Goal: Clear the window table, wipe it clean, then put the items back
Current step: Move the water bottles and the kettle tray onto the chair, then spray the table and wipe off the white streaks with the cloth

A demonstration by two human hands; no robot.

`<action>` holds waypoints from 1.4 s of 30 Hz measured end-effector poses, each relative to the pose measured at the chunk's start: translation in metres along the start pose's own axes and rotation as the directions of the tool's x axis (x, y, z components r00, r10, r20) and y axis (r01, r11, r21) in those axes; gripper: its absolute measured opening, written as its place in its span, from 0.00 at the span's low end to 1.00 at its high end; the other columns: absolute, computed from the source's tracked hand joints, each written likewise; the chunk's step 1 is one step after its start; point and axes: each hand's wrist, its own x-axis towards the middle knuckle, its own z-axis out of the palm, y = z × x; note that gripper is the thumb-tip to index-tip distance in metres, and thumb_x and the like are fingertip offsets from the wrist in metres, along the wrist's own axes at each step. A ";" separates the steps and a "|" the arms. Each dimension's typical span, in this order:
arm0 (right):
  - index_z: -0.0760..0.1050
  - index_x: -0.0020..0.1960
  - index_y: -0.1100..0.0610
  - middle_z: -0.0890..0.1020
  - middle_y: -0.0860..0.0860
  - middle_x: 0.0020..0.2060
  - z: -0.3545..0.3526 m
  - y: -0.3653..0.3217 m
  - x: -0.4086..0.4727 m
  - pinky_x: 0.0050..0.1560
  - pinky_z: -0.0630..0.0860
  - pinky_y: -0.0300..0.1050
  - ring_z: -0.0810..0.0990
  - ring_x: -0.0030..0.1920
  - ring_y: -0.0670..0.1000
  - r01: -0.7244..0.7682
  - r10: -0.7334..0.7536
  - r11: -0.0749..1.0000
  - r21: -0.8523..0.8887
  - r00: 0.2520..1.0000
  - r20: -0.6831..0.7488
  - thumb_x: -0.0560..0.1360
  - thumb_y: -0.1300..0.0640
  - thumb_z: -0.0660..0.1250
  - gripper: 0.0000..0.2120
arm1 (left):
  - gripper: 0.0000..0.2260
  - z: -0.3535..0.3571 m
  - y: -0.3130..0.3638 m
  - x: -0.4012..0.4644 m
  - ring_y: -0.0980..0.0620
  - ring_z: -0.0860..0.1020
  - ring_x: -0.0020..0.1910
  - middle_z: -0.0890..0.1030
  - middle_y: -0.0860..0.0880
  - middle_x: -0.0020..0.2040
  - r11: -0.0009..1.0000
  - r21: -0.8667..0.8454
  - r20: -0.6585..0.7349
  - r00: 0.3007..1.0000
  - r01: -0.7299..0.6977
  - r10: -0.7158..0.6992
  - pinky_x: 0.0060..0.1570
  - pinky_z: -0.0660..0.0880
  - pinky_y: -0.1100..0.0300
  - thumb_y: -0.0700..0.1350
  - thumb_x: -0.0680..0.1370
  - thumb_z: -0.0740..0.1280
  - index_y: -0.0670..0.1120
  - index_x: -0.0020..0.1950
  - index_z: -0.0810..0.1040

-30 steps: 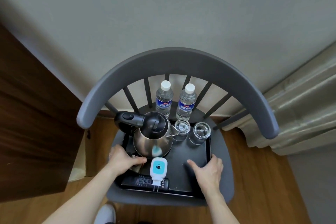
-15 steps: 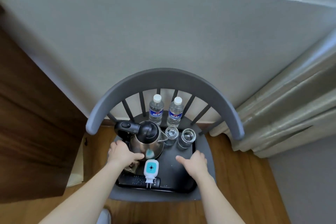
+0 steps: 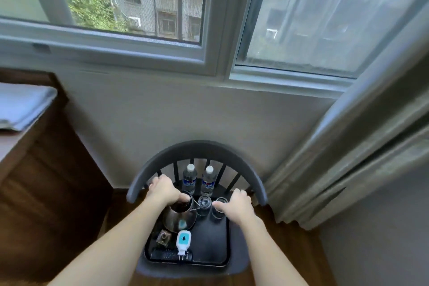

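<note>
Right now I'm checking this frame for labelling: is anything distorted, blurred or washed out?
Head view: wide-angle bending curves the window frame and curtain; the edges smear, so the folded cloth at left is soft; daylight through the right pane looks hazy. The centre is sharper: the left hand on the kettle and the water bottles read clearly.

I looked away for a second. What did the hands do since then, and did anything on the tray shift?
Both hands left the tray's near end and reached back: left hand onto the kettle top, right hand over a glass. Whether either grips is unclear. Bottles, plug and remote stayed put.
</note>
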 end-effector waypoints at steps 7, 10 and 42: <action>0.62 0.76 0.61 0.67 0.58 0.74 -0.080 -0.020 -0.060 0.72 0.68 0.55 0.65 0.74 0.60 0.097 -0.101 0.993 -0.066 0.993 -0.064 0.73 0.33 0.69 0.44 | 0.45 -0.054 0.052 -0.076 0.42 0.74 0.66 0.70 0.42 0.68 0.995 -0.011 -0.061 0.993 -0.101 0.100 0.62 0.74 0.50 0.60 0.60 0.82 0.40 0.68 0.68; 0.64 0.74 0.60 0.69 0.56 0.71 -0.107 -0.024 -0.083 0.70 0.69 0.55 0.66 0.73 0.58 0.138 -0.145 0.987 -0.081 0.985 -0.088 0.74 0.34 0.69 0.41 | 0.44 -0.074 0.068 -0.108 0.43 0.74 0.66 0.70 0.43 0.67 0.992 -0.041 -0.107 0.988 -0.120 0.115 0.60 0.74 0.52 0.60 0.61 0.82 0.40 0.68 0.68; 0.62 0.79 0.56 0.69 0.54 0.74 0.040 -0.316 -0.322 0.72 0.67 0.48 0.69 0.73 0.54 0.513 -0.513 0.849 -0.127 0.858 0.031 0.79 0.40 0.66 0.34 | 0.37 -0.335 -0.235 -0.233 0.48 0.74 0.66 0.73 0.46 0.70 0.946 -0.202 -0.309 0.933 -0.255 0.185 0.58 0.72 0.58 0.52 0.69 0.78 0.45 0.74 0.68</action>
